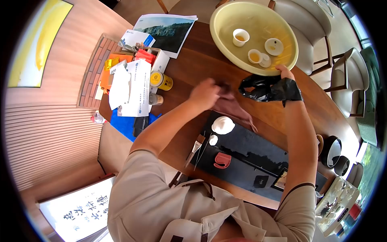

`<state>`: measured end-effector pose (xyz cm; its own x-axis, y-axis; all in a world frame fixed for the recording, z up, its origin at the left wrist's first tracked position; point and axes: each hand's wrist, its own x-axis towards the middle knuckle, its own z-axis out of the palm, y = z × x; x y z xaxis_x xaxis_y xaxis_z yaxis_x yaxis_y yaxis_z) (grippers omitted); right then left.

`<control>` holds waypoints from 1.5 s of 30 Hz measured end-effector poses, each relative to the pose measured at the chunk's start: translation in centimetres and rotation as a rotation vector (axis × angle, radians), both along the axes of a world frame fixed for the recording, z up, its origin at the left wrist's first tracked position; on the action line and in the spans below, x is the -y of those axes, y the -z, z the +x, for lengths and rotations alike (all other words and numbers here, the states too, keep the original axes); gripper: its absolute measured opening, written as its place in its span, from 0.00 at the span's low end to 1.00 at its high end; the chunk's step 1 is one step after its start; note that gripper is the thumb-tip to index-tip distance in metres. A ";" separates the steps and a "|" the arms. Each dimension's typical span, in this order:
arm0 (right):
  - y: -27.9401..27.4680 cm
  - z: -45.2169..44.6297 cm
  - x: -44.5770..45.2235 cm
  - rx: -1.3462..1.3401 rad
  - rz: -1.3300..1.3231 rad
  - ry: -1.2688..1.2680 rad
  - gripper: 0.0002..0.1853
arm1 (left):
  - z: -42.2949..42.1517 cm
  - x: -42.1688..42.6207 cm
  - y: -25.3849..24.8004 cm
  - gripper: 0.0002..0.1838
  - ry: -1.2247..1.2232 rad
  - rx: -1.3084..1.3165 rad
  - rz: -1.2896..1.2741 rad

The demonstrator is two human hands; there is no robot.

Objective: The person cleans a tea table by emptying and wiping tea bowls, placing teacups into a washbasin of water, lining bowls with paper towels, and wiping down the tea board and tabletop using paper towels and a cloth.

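Brown cloth and a big basin on a crowded wooden table

So the left hand (204,93) is a bit blurry, but it's closed around a brown cloth (234,108) trailing over the table (191,66). Right hand (286,73) has bent fingers at the yellow basin (258,26)'s rim, can't tell how tight; black plastic bag (290,89) around that wrist. Cups (240,37) sit inside the basin. Black tray (254,145) nearer the body, pale chairs (302,30) far side, ribbed wall (52,141) to the left.

Glossy plastic bag (275,91) and matt cloth (233,108) contrast with a smooth plastic basin (258,28) and polished wooden counter (194,60).
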<state>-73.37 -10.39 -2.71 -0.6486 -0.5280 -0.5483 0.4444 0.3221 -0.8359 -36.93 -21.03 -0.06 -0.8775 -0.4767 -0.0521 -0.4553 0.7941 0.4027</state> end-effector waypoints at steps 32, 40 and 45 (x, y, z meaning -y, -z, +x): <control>-3.0 13.2 2.5 -0.170 0.025 0.230 0.19 | -17.8 -18.2 11.3 0.32 0.679 -0.378 -0.057; -0.9 10.4 -2.5 0.089 -0.010 -0.126 0.45 | -19.6 -18.8 12.6 0.56 0.515 0.006 -0.176; -10.0 10.4 -27.2 0.476 -0.286 0.333 0.29 | -23.2 -17.8 5.7 0.50 0.142 0.185 -0.066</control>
<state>-63.00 16.81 7.27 -0.5237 -0.5084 -0.6836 0.8253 -0.1038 -0.5551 -60.14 -3.20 -5.72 -0.9144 -0.3570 -0.1908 -0.3985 0.8770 0.2684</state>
